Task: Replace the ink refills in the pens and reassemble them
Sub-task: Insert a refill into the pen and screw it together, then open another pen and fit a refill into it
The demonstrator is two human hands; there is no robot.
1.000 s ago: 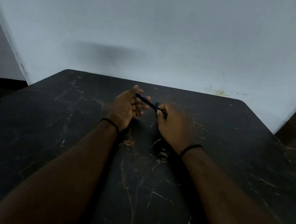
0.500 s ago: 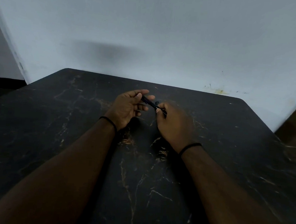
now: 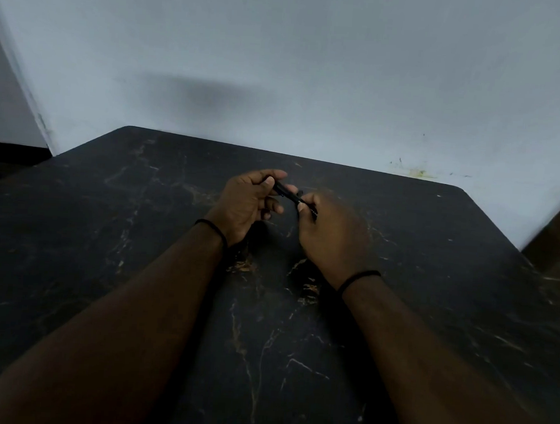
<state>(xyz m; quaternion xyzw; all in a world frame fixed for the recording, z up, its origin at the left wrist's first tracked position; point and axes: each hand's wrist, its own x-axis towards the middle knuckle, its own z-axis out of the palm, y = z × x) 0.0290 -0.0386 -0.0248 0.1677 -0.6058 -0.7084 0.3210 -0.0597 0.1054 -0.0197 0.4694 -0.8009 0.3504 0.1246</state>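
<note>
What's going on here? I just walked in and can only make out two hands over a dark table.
A person is working on a dark pen above a black marble-patterned table. The left hand pinches one end and the right hand grips the other, holding it in the air between them. Whether the pen is joined or apart is too dim to tell.

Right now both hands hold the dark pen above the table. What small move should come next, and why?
Probably a short twist or push of the two ends toward each other. The left hand pinches one end of the pen and the right hand grips the other, so it spans the gap between them above the table. Whether the halves are already joined is too dark to tell.
</note>
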